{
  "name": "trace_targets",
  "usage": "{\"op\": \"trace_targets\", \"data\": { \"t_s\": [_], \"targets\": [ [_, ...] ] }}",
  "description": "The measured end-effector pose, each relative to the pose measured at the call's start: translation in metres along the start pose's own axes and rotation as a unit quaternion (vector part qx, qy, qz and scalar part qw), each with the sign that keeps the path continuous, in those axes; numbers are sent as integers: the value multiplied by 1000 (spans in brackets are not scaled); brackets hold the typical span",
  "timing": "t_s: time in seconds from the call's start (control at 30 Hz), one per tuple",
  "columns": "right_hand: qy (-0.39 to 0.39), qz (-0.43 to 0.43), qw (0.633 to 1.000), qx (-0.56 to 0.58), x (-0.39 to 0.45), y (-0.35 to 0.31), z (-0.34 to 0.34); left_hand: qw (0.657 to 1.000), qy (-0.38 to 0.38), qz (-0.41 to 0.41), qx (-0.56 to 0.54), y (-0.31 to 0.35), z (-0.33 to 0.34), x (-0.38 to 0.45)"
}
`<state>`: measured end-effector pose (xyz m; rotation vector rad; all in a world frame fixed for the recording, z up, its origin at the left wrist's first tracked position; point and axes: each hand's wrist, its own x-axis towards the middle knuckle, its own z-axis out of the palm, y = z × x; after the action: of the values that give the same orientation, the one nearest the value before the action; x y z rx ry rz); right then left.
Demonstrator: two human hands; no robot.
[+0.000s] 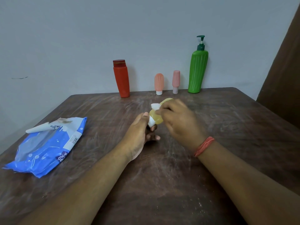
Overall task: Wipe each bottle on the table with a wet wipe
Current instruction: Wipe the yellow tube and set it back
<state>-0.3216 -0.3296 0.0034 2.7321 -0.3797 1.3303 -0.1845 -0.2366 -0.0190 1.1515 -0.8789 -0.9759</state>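
At frame centre, a small yellow translucent plastic bottle (156,117) is gripped by its white cap in the left hand (139,133); its long axis tilts toward upper right, where a white wet wipe (155,106) is pinched against it by the right hand (177,117).

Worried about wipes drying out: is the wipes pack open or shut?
Open: the wipes pack lies flat on the table, its white flap peeled up.

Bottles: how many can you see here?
5. Red bottle, orange bottle, pink bottle and green pump bottle stand along the wall; yellow bottle is in hand.
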Motion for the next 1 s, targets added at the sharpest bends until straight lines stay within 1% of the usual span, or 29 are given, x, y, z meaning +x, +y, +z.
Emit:
{"op": "trace_targets", "data": {
  "t_s": [0.03,0.07,0.13,0.17,0.2,0.27,0.3,0.4,0.43,0.47,0.5,0.57,0.6,0.63,0.73,0.83,0.93,1.0],
  "targets": [
    [1,-10,1000,-4,2,2,-1,1000,-1,0,-1,0,0,0],
    [22,16,1000,-8,5,8,-3,1000,-3,0,1,0,0,0],
    [74,109,991,-7,8,17,-8,1000,-8,3,14,0,0,-1],
    [71,122,990,-1,7,15,-8,1000,-9,4,20,-1,0,-1],
    [48,95,994,8,5,9,-6,1000,-6,3,22,-1,0,-1],
    [-4,10,1000,8,1,-2,-1,1000,5,-2,13,0,0,0],
    [-6,5,1000,4,4,-2,-3,1000,6,-3,10,0,0,0],
    [67,118,991,-10,11,14,-14,1000,-11,5,25,-1,-1,-2],
    [66,140,988,-7,10,14,-17,999,-17,8,35,-2,-1,-2],
    [49,135,990,2,8,10,-19,999,-19,9,40,-2,0,-2],
    [19,101,995,15,6,3,-19,999,-15,8,40,-2,0,-2],
    [-55,5,998,39,5,-14,-17,1000,-1,7,18,0,1,-1],
    [-87,-24,995,49,6,-21,-15,1000,4,9,4,2,1,-1],
    [-107,-35,992,59,7,-24,-13,1000,6,12,-3,3,0,-1],
    [-111,-36,991,62,7,-28,-9,1000,4,21,2,4,-2,-2],
    [-110,-60,992,18,4,-24,-7,1000,-5,18,6,4,-2,-2],
    [-77,-67,995,-17,5,-12,-10,999,-12,1,-42,5,-2,0],
    [-38,-29,998,-32,6,-1,-14,997,-6,-15,-76,5,-5,0]
  ]
}}
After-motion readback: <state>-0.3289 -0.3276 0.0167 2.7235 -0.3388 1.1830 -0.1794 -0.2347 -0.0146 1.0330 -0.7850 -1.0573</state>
